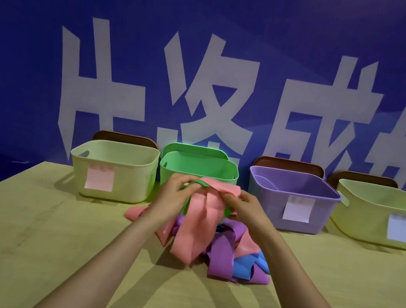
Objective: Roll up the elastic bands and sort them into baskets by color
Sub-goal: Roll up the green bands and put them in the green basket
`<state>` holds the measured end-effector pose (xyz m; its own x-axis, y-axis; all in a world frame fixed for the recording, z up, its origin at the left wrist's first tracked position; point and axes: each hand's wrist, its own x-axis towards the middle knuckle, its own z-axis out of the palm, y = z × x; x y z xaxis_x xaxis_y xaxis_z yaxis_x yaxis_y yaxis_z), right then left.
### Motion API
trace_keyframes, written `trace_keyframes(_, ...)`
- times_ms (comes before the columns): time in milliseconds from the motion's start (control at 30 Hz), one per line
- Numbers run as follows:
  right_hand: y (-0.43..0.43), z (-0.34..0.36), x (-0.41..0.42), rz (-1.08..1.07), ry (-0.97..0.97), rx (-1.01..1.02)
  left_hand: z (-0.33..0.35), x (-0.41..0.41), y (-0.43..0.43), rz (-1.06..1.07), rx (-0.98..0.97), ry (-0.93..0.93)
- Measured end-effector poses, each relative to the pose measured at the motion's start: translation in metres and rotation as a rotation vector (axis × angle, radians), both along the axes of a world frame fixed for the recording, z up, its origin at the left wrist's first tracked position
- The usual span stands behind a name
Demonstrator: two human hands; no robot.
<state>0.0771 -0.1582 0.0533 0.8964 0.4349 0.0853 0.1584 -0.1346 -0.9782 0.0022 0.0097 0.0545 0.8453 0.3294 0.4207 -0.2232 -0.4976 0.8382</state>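
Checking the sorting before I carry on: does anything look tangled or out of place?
Yes. The pink band, held up by the left hand and right hand, seems to have a green band caught around it, so two colors are tangled together above the heap.

Dim bluish light; soft arm shadows on table, wide-angle edge bending

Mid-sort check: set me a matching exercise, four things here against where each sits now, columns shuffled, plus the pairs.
Column one
1. long pink elastic band
2. purple elastic band
3. purple plastic basket
4. pale yellow plastic basket with the pink note

Column two
A. far left of the basket row
B. lifted by the left hand and right hand
C. lying in the pile on the wooden table
D. just right of the green plastic basket

Pairs: 1-B; 2-C; 3-D; 4-A
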Motion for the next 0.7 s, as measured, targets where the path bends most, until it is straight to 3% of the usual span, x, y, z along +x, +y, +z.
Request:
trace_keyframes(133,-0.001,0.001,0.008,-0.081,0.019,0.062,0.008,0.000,0.009,0.109,0.028,0.004)
trace_keyframes(267,-0.007,-0.002,0.013,-0.128,0.196,0.226,0.010,-0.001,0.014,0.195,0.012,-0.085)
trace_keyframes(433,-0.010,-0.012,0.020,-0.138,0.344,0.191,0.025,0.006,0.011,0.160,-0.445,-0.090)
trace_keyframes(567,-0.010,-0.018,0.020,-0.221,0.421,0.164,0.038,0.004,0.005,-0.120,-0.833,-0.070)
trace_keyframes(700,-0.012,-0.020,0.021,-0.223,0.463,0.179,0.046,-0.003,-0.003,-0.312,-1.023,-0.043)
